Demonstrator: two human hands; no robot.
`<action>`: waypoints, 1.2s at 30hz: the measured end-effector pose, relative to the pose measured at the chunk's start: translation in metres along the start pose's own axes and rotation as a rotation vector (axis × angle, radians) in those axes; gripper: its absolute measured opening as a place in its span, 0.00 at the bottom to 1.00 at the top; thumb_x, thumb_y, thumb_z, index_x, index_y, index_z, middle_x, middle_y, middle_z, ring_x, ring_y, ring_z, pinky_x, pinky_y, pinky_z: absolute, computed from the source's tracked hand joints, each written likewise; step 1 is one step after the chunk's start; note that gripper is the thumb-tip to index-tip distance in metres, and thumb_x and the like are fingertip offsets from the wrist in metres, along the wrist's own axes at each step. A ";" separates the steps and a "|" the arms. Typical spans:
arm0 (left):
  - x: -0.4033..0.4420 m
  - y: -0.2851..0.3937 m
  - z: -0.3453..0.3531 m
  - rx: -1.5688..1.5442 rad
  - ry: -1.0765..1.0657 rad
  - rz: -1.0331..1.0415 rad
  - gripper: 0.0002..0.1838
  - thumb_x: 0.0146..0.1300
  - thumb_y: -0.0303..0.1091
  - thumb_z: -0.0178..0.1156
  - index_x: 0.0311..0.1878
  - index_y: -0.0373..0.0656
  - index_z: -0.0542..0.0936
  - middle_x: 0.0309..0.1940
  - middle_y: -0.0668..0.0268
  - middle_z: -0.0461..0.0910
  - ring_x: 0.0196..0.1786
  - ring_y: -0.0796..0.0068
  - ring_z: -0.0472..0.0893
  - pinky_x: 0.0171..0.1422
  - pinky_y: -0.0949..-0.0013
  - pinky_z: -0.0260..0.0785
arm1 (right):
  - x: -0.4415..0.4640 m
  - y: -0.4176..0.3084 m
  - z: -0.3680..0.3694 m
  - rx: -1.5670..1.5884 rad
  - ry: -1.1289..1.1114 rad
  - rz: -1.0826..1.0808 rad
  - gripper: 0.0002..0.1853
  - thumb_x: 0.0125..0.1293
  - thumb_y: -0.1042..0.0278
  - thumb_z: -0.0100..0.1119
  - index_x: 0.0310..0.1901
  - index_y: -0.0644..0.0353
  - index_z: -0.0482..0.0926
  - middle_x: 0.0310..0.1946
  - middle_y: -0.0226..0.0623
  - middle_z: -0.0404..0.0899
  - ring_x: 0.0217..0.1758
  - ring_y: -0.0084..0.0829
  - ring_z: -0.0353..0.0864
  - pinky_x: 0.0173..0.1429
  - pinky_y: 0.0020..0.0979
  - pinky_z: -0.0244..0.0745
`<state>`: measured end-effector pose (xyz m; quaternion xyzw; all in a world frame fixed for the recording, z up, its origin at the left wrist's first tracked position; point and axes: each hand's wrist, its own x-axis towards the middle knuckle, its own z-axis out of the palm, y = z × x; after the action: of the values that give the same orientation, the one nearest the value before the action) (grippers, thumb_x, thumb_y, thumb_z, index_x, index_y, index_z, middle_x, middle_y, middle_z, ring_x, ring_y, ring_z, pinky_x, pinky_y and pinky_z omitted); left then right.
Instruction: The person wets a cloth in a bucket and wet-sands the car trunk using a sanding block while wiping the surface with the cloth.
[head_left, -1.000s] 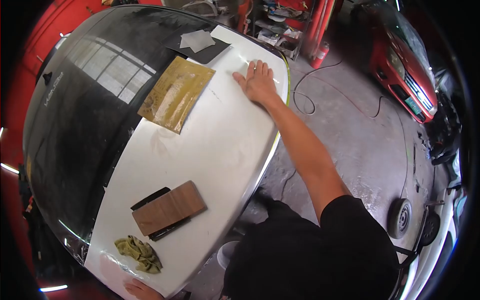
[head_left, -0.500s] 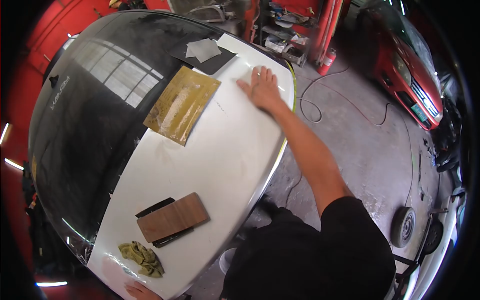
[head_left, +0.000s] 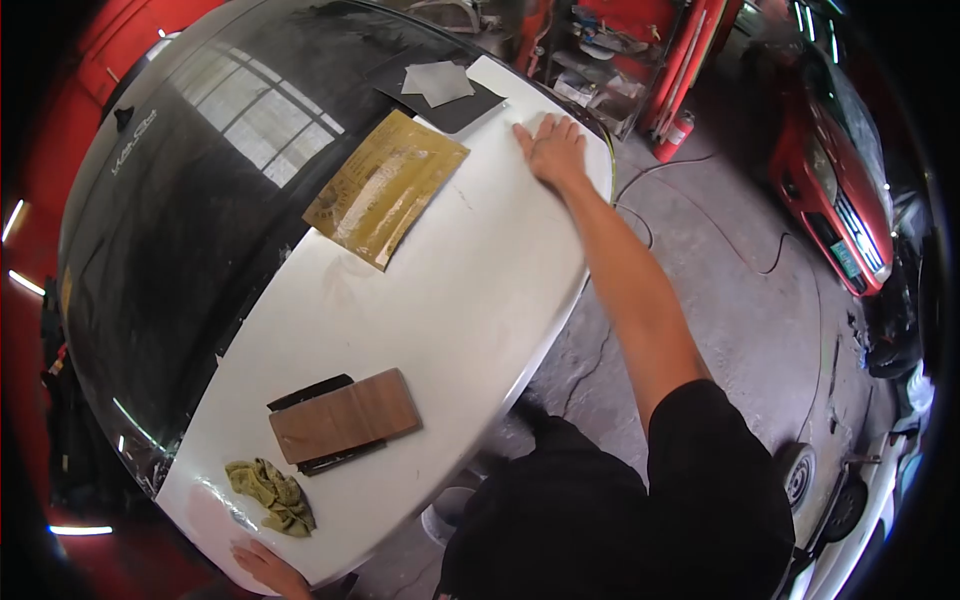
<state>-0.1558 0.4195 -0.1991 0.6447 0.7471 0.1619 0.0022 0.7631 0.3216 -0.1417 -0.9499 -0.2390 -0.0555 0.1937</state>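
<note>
My right hand (head_left: 556,152) lies on the white painted car panel (head_left: 420,300) near its far right corner, fingers and thumb stretched out and apart. My left hand (head_left: 268,568) rests on the panel's near left edge with its fingers extended, partly cut off by the frame. Just beyond it is a crumpled olive rag (head_left: 270,497). A brown wood-like block (head_left: 345,418) sits on a black piece (head_left: 310,391) that shows along both long sides. Left of my right hand lies a yellow-brown printed sheet (head_left: 385,190) with a shiny strip.
A grey sheet (head_left: 437,83) lies on a dark sheet (head_left: 440,110) by the dark rear window (head_left: 200,220). On the floor to the right are a hose (head_left: 745,268) and a wheel (head_left: 797,478). A red car (head_left: 835,195) and a fire extinguisher (head_left: 675,137) stand farther off.
The view has shifted slightly, and more of my left hand shows. My right hand has slid a little farther away over the panel, still flat. The block, rag and sheets stay in place.
</note>
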 end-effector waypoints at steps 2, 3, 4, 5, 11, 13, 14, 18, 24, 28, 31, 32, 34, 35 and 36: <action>0.000 0.004 -0.001 0.016 0.002 -0.009 0.43 0.89 0.60 0.42 0.87 0.29 0.59 0.88 0.38 0.55 0.90 0.39 0.54 0.93 0.48 0.46 | -0.040 -0.021 0.004 -0.007 0.054 -0.068 0.52 0.85 0.27 0.34 0.85 0.76 0.56 0.86 0.73 0.51 0.90 0.70 0.48 0.91 0.63 0.41; 0.000 0.003 -0.001 0.016 0.008 -0.004 0.43 0.89 0.60 0.42 0.87 0.29 0.59 0.88 0.38 0.55 0.90 0.39 0.54 0.93 0.48 0.47 | -0.061 -0.030 0.006 -0.010 0.079 -0.104 0.52 0.85 0.28 0.35 0.85 0.76 0.56 0.85 0.74 0.52 0.90 0.70 0.49 0.91 0.63 0.42; -0.001 0.001 -0.001 0.016 0.015 -0.001 0.43 0.89 0.60 0.42 0.87 0.29 0.59 0.88 0.38 0.55 0.90 0.39 0.55 0.93 0.47 0.47 | -0.080 -0.037 0.007 -0.006 0.093 -0.134 0.51 0.86 0.29 0.35 0.84 0.77 0.57 0.85 0.74 0.53 0.89 0.71 0.50 0.90 0.63 0.43; -0.001 0.001 -0.002 0.016 0.014 0.010 0.43 0.89 0.61 0.42 0.87 0.29 0.59 0.88 0.38 0.55 0.90 0.39 0.55 0.93 0.47 0.47 | -0.099 -0.044 0.007 -0.001 0.108 -0.165 0.51 0.86 0.29 0.36 0.84 0.78 0.57 0.84 0.74 0.54 0.89 0.71 0.50 0.90 0.63 0.43; -0.003 0.008 -0.004 0.033 0.023 0.009 0.45 0.88 0.62 0.41 0.87 0.28 0.59 0.87 0.37 0.56 0.89 0.37 0.56 0.92 0.46 0.48 | -0.157 -0.048 -0.010 -0.029 0.057 -0.302 0.49 0.86 0.31 0.40 0.84 0.77 0.59 0.84 0.72 0.55 0.89 0.68 0.51 0.91 0.61 0.43; -0.001 0.008 -0.003 0.028 0.030 0.001 0.45 0.88 0.62 0.41 0.87 0.27 0.59 0.87 0.37 0.57 0.89 0.37 0.56 0.92 0.46 0.48 | -0.143 -0.039 -0.008 -0.009 0.049 -0.314 0.49 0.86 0.31 0.40 0.84 0.76 0.59 0.85 0.71 0.55 0.89 0.67 0.51 0.91 0.60 0.42; 0.000 0.005 -0.002 0.025 0.025 0.005 0.45 0.88 0.62 0.41 0.87 0.27 0.58 0.87 0.37 0.57 0.89 0.37 0.56 0.92 0.46 0.48 | -0.131 -0.032 -0.007 -0.003 0.054 -0.272 0.49 0.85 0.30 0.40 0.84 0.75 0.59 0.85 0.70 0.55 0.90 0.67 0.51 0.91 0.60 0.42; 0.006 -0.005 0.001 0.024 0.007 0.028 0.45 0.88 0.62 0.41 0.86 0.26 0.58 0.87 0.36 0.56 0.89 0.37 0.55 0.93 0.46 0.46 | -0.033 0.016 -0.009 -0.003 0.030 -0.083 0.52 0.84 0.25 0.38 0.85 0.74 0.59 0.86 0.68 0.55 0.91 0.65 0.50 0.91 0.59 0.44; -0.004 0.006 -0.008 -0.016 -0.003 0.007 0.43 0.89 0.58 0.43 0.87 0.26 0.57 0.88 0.36 0.55 0.90 0.38 0.54 0.94 0.48 0.44 | 0.058 0.063 0.008 -0.024 0.014 0.001 0.56 0.81 0.20 0.33 0.84 0.74 0.61 0.82 0.67 0.62 0.88 0.64 0.57 0.88 0.61 0.50; 0.000 0.002 -0.005 -0.018 -0.008 0.003 0.42 0.90 0.56 0.43 0.87 0.26 0.57 0.88 0.36 0.54 0.90 0.38 0.54 0.94 0.48 0.45 | 0.059 0.068 0.012 -0.032 0.035 0.001 0.55 0.82 0.21 0.33 0.82 0.74 0.63 0.81 0.69 0.63 0.85 0.65 0.60 0.87 0.61 0.52; 0.002 -0.002 -0.002 -0.008 -0.009 0.004 0.41 0.90 0.55 0.43 0.87 0.27 0.57 0.88 0.36 0.55 0.90 0.38 0.54 0.94 0.48 0.45 | 0.041 0.057 0.016 -0.053 0.085 -0.056 0.54 0.82 0.23 0.36 0.82 0.76 0.62 0.80 0.72 0.63 0.84 0.67 0.61 0.87 0.62 0.52; 0.005 -0.003 0.000 -0.015 -0.001 -0.004 0.41 0.90 0.55 0.43 0.87 0.27 0.57 0.88 0.36 0.55 0.90 0.38 0.54 0.94 0.48 0.45 | 0.025 0.050 0.017 -0.075 0.101 -0.076 0.54 0.83 0.23 0.37 0.82 0.77 0.62 0.80 0.72 0.62 0.84 0.67 0.61 0.87 0.61 0.52; 0.006 -0.006 0.002 -0.025 0.012 -0.026 0.41 0.90 0.55 0.43 0.87 0.27 0.57 0.88 0.36 0.55 0.90 0.39 0.54 0.94 0.48 0.45 | -0.029 0.030 -0.002 -0.028 0.094 -0.173 0.52 0.84 0.27 0.40 0.82 0.77 0.61 0.81 0.74 0.60 0.86 0.69 0.57 0.89 0.60 0.49; 0.006 -0.006 0.003 -0.026 0.012 -0.019 0.41 0.90 0.55 0.44 0.87 0.27 0.57 0.88 0.36 0.55 0.90 0.39 0.55 0.94 0.49 0.45 | -0.056 0.023 -0.007 -0.054 0.066 -0.191 0.52 0.84 0.26 0.40 0.83 0.77 0.60 0.83 0.73 0.58 0.88 0.68 0.54 0.90 0.59 0.48; 0.005 -0.006 0.002 -0.025 0.014 -0.014 0.41 0.89 0.55 0.44 0.87 0.27 0.57 0.88 0.36 0.55 0.90 0.39 0.55 0.94 0.49 0.45 | -0.080 0.017 -0.011 -0.077 0.037 -0.210 0.52 0.84 0.26 0.40 0.84 0.76 0.59 0.84 0.72 0.56 0.89 0.68 0.52 0.91 0.58 0.46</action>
<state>-0.1617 0.4244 -0.2015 0.6380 0.7497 0.1757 0.0060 0.7001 0.2692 -0.1535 -0.9251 -0.3314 -0.1022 0.1544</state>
